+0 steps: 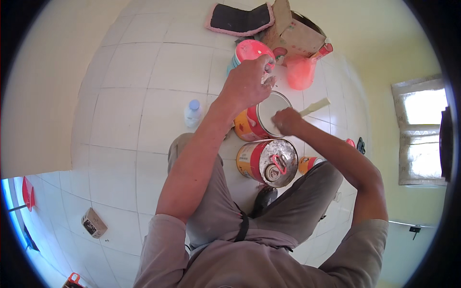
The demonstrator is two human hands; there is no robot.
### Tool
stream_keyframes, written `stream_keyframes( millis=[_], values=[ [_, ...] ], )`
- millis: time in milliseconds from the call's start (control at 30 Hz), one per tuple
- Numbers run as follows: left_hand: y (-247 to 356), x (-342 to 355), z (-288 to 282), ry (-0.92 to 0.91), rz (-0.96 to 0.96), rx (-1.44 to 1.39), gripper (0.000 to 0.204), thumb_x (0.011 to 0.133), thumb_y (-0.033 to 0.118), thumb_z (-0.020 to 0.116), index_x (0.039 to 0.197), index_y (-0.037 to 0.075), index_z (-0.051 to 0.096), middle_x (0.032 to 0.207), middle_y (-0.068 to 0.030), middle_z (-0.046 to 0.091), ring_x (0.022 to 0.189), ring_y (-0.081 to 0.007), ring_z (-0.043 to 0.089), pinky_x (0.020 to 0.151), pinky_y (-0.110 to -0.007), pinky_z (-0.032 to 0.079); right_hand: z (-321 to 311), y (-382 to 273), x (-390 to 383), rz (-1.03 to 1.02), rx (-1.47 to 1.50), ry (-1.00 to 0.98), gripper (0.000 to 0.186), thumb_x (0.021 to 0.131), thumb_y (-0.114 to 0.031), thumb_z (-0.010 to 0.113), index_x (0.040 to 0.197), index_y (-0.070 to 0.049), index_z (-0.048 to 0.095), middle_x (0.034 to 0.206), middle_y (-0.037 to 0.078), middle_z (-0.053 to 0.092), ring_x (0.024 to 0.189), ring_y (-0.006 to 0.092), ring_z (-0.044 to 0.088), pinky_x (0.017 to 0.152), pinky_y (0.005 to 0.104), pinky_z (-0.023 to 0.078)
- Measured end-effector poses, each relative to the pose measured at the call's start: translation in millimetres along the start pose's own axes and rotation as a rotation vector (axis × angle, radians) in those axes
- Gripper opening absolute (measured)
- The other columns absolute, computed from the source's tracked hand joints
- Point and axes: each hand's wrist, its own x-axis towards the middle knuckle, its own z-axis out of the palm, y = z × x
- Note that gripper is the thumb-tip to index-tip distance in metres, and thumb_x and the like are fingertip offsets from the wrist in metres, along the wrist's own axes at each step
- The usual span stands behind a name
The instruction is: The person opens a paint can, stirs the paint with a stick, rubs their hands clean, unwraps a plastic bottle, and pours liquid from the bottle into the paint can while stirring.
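Observation:
My left hand point(247, 82) is raised over an open paint can point(261, 120) and is closed around a small object I cannot make out. My right hand point(287, 121) grips a pale flat stirring stick point(315, 106) whose lower end dips into that can. The open can is red and yellow outside with whitish paint inside. In front of it stands a sealed can point(266, 162) of the same colours, with a metal lid and a red pull ring. Both cans sit on the white tiled floor point(144, 105) between my knees.
A light blue tub with a pink lid point(252, 50) and a pink funnel point(301, 72) stand beyond the cans. A torn cardboard box point(294, 33) and a black pink-edged mat point(240, 19) lie farther back. A small blue-capped bottle point(193, 113) stands at left; a small box point(93, 223) lies lower left.

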Motion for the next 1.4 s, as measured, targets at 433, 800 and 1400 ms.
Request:
stream_keyframes(
  millis=[433,800,1400],
  values=[
    [-14,0,-4,0.074,0.014,0.005,0.036,0.091,0.023,0.072,0.121,0.004,0.065,0.108,-0.0145,0.076,0.1,-0.0281,0.073,0.09,-0.04,0.057,-40,-13,7,0.061,0.118,-0.004,0.017,0.082,-0.016,0.065,0.096,-0.01,0.075,0.095,0.018,0.075,0.09,0.0338,0.075,0.078,0.0454,0.06],
    [-11,2,3,0.029,-0.042,0.012,0.037,0.091,0.023,0.071,0.122,0.006,0.061,0.112,-0.015,0.074,0.105,-0.0324,0.071,0.09,-0.044,0.056,-54,-10,9,-0.015,0.15,-0.012,0.019,0.074,-0.017,0.073,0.09,-0.006,0.072,0.092,0.018,0.074,0.089,0.0346,0.074,0.079,0.0501,0.059],
    [43,57,102,-0.26,0.268,-0.093,0.036,0.087,0.026,0.082,0.109,0.001,0.068,0.097,-0.0121,0.07,0.084,-0.0237,0.067,0.08,-0.037,0.054,-5,-17,5,-0.055,0.144,0.591,0.031,0.086,-0.012,0.063,0.116,-0.006,0.07,0.115,0.017,0.07,0.111,0.0313,0.067,0.099,0.0439,0.052]
  ],
)
